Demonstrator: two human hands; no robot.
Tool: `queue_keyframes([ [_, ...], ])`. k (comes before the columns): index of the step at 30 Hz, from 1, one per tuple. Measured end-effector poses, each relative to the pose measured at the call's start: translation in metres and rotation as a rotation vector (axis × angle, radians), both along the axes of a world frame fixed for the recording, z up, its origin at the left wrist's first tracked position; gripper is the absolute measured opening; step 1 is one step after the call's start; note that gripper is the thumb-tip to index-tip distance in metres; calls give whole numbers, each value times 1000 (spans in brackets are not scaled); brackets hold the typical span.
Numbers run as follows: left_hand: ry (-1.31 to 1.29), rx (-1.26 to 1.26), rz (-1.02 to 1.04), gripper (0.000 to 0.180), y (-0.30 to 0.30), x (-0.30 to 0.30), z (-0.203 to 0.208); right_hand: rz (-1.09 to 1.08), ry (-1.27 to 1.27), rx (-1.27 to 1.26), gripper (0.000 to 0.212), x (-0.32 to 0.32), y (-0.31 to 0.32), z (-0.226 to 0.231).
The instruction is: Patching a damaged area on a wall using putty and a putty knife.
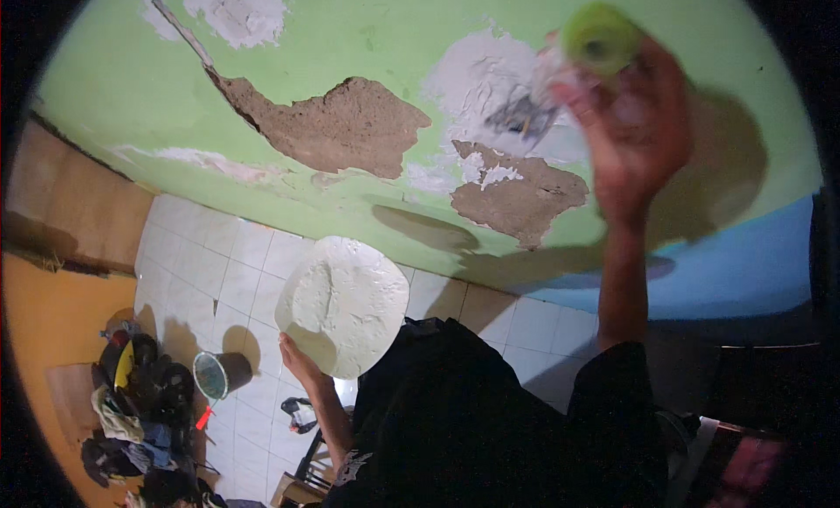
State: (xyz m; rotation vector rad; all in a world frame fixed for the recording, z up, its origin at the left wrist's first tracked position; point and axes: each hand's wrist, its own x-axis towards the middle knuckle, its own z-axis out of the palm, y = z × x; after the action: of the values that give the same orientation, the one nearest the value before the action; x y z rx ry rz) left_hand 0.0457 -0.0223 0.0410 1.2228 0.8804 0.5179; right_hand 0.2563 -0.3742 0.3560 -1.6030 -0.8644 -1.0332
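Fingers of the right hand close around a blurred scraper with a green handle, its blade against the white filler patch on the wall at ten o'clock from the palm. The left hand grips a round board of plaster, at seven o'clock, well apart.

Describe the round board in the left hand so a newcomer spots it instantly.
Start at the green wall with crumbling brown patches, then drop to the white tiled floor below. The round board sits there, gripped at its lower edge by the left hand. It alone is a pale, plaster-coated disc.
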Motion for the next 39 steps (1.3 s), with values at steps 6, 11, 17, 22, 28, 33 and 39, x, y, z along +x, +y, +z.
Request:
queue_keyframes([
  [6,-29,-32,51,48,-3,-3,-3,-108,83,120,63,-16,-5,-21],
  [11,-21,-22,42,52,-3,-7,-14,-73,-240,221,42,-42,-20,-13],
  [17,-16,-29,61,48,-12,-7,-12,-185,-118,457,44,-66,-66,-87],
  [22,-11,-56,47,46,-26,5,-5,-217,-35,576,39,-69,-82,-133],
  [28,6,7,-36,44,-50,35,20,-198,41,745,37,-54,-58,-145],
  [33,-30,22,-139,40,-83,59,46,-7,-16,741,40,-41,-57,-159],
  [39,-35,-23,-189,36,-119,71,64,-54,-29,875,38,-30,-47,-166],
])
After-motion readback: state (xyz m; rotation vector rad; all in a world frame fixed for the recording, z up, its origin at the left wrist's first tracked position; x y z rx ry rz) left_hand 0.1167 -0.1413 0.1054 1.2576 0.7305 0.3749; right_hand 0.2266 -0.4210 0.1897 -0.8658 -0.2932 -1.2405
